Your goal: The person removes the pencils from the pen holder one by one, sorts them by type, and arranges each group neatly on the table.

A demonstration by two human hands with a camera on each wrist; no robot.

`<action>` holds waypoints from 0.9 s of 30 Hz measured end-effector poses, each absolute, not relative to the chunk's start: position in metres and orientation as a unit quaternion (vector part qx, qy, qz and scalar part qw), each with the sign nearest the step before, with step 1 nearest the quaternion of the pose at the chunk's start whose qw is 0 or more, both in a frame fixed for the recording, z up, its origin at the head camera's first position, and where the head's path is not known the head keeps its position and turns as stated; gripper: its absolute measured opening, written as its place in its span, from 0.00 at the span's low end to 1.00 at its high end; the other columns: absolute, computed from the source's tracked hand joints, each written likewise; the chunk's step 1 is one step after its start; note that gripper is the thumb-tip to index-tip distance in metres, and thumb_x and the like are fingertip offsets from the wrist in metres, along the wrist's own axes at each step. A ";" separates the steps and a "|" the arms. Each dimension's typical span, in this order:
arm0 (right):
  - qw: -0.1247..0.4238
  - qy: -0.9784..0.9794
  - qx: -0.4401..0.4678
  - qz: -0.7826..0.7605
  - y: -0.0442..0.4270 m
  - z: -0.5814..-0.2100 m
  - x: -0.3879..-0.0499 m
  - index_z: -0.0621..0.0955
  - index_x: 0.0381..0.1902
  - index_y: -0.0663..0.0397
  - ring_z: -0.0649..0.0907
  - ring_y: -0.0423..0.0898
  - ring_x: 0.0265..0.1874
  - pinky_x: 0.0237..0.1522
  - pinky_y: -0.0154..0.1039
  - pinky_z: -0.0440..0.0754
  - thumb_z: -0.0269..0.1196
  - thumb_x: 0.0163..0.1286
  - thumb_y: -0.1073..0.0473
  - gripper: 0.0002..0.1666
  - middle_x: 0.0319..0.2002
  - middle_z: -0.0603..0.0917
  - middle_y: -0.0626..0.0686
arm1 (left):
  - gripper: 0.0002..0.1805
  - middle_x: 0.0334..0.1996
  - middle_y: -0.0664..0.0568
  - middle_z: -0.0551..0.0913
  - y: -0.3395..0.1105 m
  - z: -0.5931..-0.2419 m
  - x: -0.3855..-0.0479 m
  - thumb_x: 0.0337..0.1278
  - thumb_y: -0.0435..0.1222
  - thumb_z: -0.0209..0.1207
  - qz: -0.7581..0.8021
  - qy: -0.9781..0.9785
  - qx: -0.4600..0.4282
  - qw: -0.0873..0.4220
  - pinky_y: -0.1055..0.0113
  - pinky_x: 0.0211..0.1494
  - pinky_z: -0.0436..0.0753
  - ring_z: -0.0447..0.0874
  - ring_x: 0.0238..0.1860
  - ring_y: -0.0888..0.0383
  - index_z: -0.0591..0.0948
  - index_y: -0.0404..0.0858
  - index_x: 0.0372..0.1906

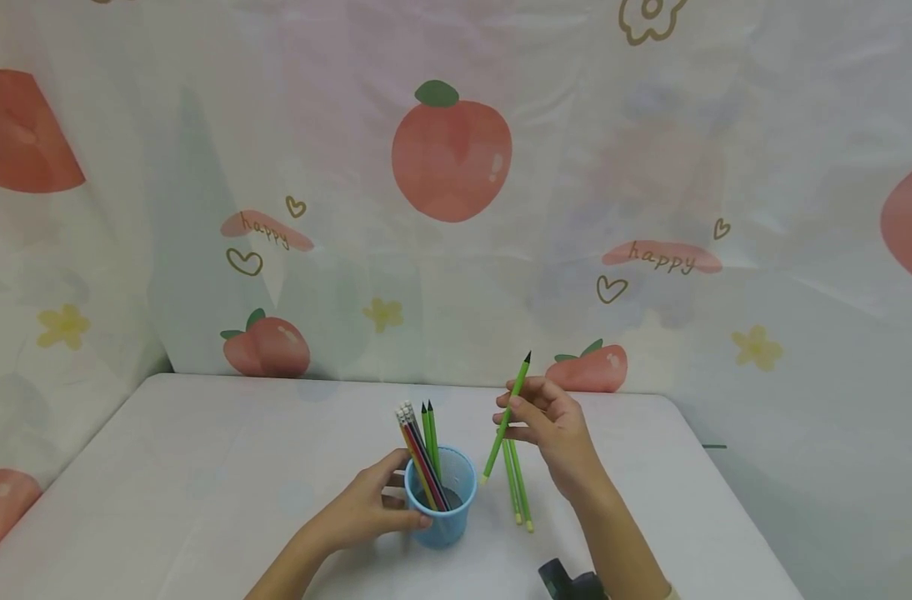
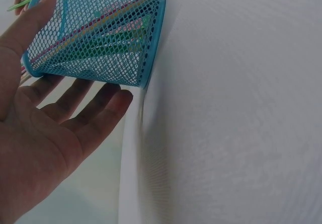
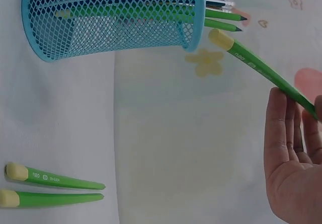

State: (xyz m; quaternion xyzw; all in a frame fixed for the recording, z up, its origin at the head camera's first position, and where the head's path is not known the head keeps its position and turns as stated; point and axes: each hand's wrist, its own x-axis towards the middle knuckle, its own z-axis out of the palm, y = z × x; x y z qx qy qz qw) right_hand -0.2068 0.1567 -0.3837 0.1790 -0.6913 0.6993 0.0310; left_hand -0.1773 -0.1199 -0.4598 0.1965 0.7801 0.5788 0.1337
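Observation:
A blue mesh cup [image 1: 441, 525] stands upright on the table, holding several striped pencils [image 1: 420, 457] and two green pencils with black tips up. My left hand [image 1: 366, 508] grips the cup from the left, thumb at the front of the rim and fingers behind; the left wrist view shows the hand [image 2: 55, 118] around the mesh wall [image 2: 100, 38]. To the right of the cup, my right hand [image 1: 557, 433] pinches a green pencil [image 1: 495, 450], black tip up and pale end down. In the right wrist view, that pencil's pale end [image 3: 221, 40] is just beyond the cup's rim [image 3: 199, 17].
Two more green pencils [image 1: 522, 492] lie side by side on the white table [image 1: 223, 483], right of the cup. A dark object [image 1: 568, 581] shows at the front edge by the right forearm. A fruit-printed cloth [image 1: 336, 167] hangs behind the table.

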 end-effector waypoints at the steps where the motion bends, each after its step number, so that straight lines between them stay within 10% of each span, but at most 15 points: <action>1: 0.032 -0.692 0.178 0.699 0.157 -0.384 -0.207 0.74 0.55 0.62 0.88 0.54 0.39 0.44 0.47 0.89 0.60 0.74 0.61 0.16 0.44 0.83 0.59 | 0.44 0.65 0.45 0.74 -0.120 -0.460 -0.177 0.47 0.41 0.76 0.579 0.780 0.197 0.134 0.55 0.56 0.85 0.78 0.60 0.44 0.67 0.46 0.70; 27: 0.043 -0.798 0.086 0.594 0.186 -0.414 -0.235 0.77 0.52 0.59 0.85 0.56 0.41 0.39 0.41 0.89 0.64 0.71 0.61 0.15 0.45 0.80 0.60 | 0.44 0.64 0.44 0.75 -0.121 -0.462 -0.177 0.47 0.41 0.76 0.584 0.775 0.204 0.131 0.57 0.57 0.85 0.78 0.60 0.43 0.67 0.45 0.70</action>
